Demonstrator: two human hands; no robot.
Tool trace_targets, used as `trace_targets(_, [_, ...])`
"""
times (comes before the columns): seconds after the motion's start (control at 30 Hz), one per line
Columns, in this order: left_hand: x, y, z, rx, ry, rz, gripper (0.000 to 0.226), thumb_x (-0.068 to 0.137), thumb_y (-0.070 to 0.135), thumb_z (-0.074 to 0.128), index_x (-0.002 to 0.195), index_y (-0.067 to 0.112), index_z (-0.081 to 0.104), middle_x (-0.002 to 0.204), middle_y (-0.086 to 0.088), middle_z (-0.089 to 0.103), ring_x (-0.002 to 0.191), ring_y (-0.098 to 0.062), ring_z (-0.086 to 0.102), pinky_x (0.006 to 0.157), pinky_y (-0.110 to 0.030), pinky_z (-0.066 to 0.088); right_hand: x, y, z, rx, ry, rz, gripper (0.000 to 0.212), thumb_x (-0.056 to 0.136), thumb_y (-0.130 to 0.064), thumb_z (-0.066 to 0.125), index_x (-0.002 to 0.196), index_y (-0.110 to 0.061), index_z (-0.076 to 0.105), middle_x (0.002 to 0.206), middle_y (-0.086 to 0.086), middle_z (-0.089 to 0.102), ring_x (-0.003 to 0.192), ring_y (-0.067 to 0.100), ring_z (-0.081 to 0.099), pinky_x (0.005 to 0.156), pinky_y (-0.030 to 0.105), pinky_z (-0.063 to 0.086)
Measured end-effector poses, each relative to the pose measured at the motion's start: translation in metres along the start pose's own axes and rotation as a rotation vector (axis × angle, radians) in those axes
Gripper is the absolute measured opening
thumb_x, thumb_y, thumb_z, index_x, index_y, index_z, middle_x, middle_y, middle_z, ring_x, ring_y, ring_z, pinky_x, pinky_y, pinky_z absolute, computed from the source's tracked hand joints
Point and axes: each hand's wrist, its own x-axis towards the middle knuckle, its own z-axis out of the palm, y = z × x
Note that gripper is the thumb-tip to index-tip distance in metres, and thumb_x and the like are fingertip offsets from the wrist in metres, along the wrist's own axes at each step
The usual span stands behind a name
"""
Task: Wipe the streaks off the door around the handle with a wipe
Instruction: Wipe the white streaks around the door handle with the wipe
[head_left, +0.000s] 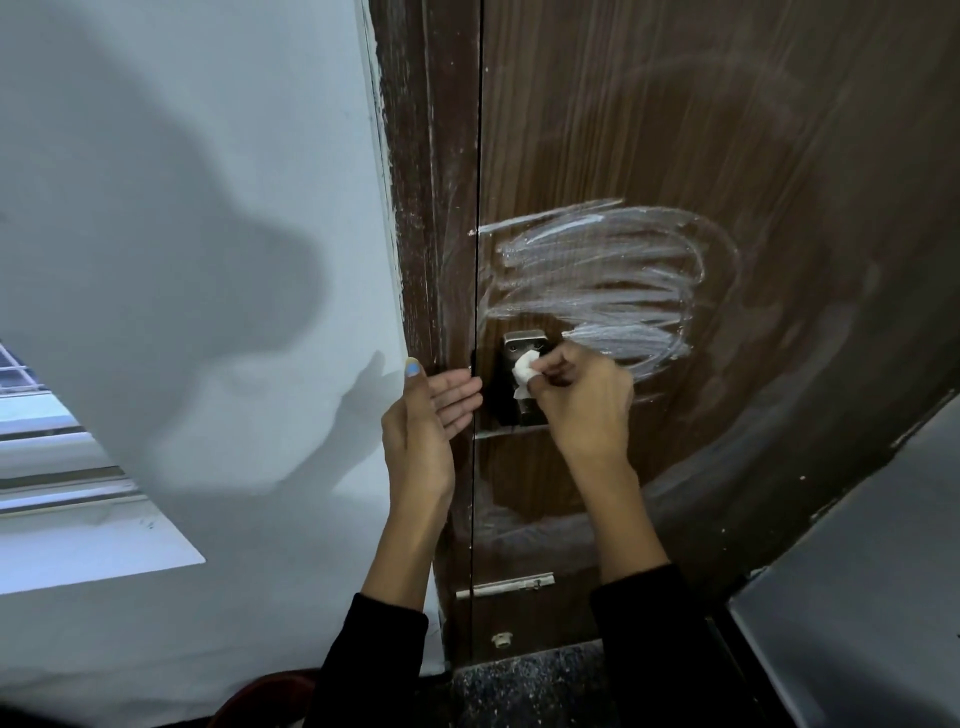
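A dark brown wooden door (727, 130) fills the upper right of the head view. White streaks (597, 270) run in sweeping loops across it just above and right of the metal handle plate (522, 343). My right hand (582, 400) pinches a small crumpled white wipe (524, 371) and holds it against the handle plate. My left hand (431, 410) rests flat, fingers straight, on the door frame (426, 208) at the gap beside the handle. Most of the handle is hidden behind my right hand.
A pale wall (182, 208) stands to the left of the frame, with a window ledge (78, 551) low on the left. A small latch bar (506, 584) crosses the gap lower down. A grey surface (857, 597) sits at the lower right, and speckled floor (530, 686) below.
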Motion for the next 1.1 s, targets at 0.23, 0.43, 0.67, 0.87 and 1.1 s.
trace_targets(0.23, [0.002, 0.004, -0.013, -0.021, 0.036, 0.025, 0.052, 0.102, 0.041, 0.019, 0.094, 0.018, 0.066, 0.093, 0.000, 0.071, 0.092, -0.014, 0.069, 0.083, -0.023, 0.053, 0.006, 0.010, -0.019, 0.054, 0.278, 0.026, 0.016, 0.078, -0.003, 0.069, 0.093, -0.008, 0.069, 0.095, 0.008, 0.068, 0.083, 0.014, 0.065, 0.069, 0.003, 0.044])
trace_targets(0.43, [0.003, 0.002, -0.009, -0.014, 0.019, -0.005, 0.054, 0.101, 0.042, 0.018, 0.095, 0.017, 0.065, 0.095, -0.002, 0.071, 0.094, -0.016, 0.069, 0.086, -0.025, 0.052, -0.019, -0.007, 0.001, -0.005, 0.029, -0.227, 0.022, 0.079, 0.003, 0.067, 0.098, -0.006, 0.071, 0.099, 0.009, 0.067, 0.086, 0.012, 0.062, 0.078, 0.008, 0.045])
trace_targets(0.67, [0.003, 0.002, -0.009, -0.007, -0.006, -0.006, 0.053, 0.102, 0.041, 0.018, 0.095, 0.018, 0.065, 0.096, -0.003, 0.071, 0.095, -0.016, 0.069, 0.087, -0.026, 0.052, -0.014, -0.007, 0.006, -0.139, 0.075, -0.116, 0.022, 0.080, -0.002, 0.066, 0.101, -0.009, 0.069, 0.103, 0.008, 0.069, 0.088, 0.018, 0.066, 0.077, 0.018, 0.048])
trace_targets(0.87, [0.005, -0.001, -0.020, -0.023, 0.013, -0.013, 0.051, 0.102, 0.039, 0.019, 0.093, 0.017, 0.065, 0.092, 0.001, 0.070, 0.092, -0.015, 0.068, 0.082, -0.022, 0.052, -0.015, 0.022, -0.015, 0.093, 0.476, -0.090, 0.018, 0.084, 0.000, 0.062, 0.101, -0.002, 0.065, 0.101, 0.015, 0.061, 0.089, 0.016, 0.060, 0.076, 0.016, 0.048])
trace_targets(1.1, [0.005, -0.006, -0.012, -0.004, -0.048, -0.047, 0.054, 0.102, 0.040, 0.018, 0.100, 0.014, 0.065, 0.100, -0.006, 0.070, 0.097, -0.018, 0.068, 0.089, -0.026, 0.052, -0.081, 0.058, 0.032, 0.788, 0.561, 0.693, 0.028, 0.084, 0.002, 0.059, 0.092, -0.025, 0.057, 0.106, 0.009, 0.062, 0.087, 0.009, 0.062, 0.071, 0.022, 0.049])
